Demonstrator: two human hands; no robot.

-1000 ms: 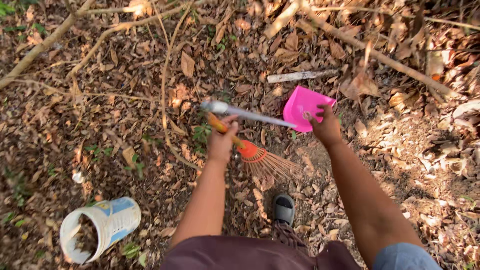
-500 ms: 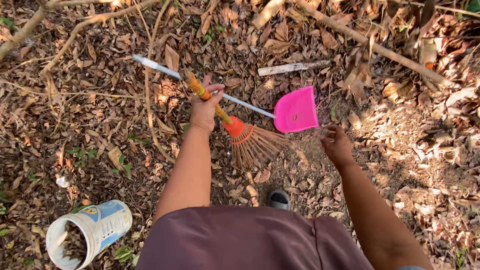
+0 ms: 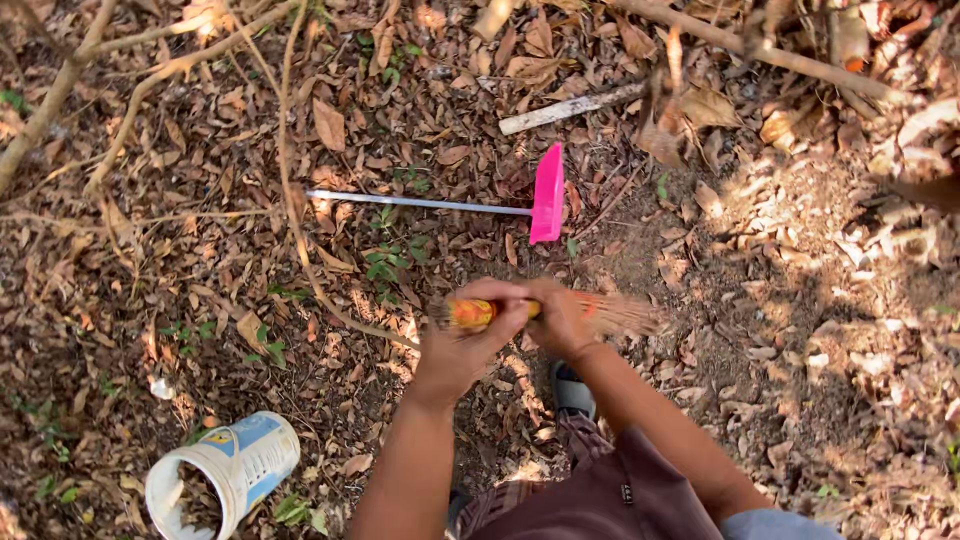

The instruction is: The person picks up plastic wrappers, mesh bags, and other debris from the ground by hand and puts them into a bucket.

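Both hands grip a small rake level over leaf-covered ground; dustpan lies apart, bucket on its side.

The left hand [image 3: 465, 345] has its fingers [image 3: 500, 318] curled fully round the orange-and-yellow handle of the rake [image 3: 560, 312], and the right hand [image 3: 562, 320] is wrapped tight round the same tool just beside it, near the fanned tines. The rake sits horizontal and slightly blurred, above the ground [image 3: 780, 330], not touching it. Risk: with both grips crowded together near the head, leverage looks poor, and the tines may snag the thin bare branches [image 3: 290, 180] or buried twigs and twist in the hands. The pink long-handled dustpan [image 3: 547, 195] lies well apart ahead; a wide stroke may bury it in leaves. The white bucket [image 3: 222, 475] lies tipped on its side at the person's left, and its contents may spill. The shoe [image 3: 573, 390] stands just beneath the rake, within range of a short pull.
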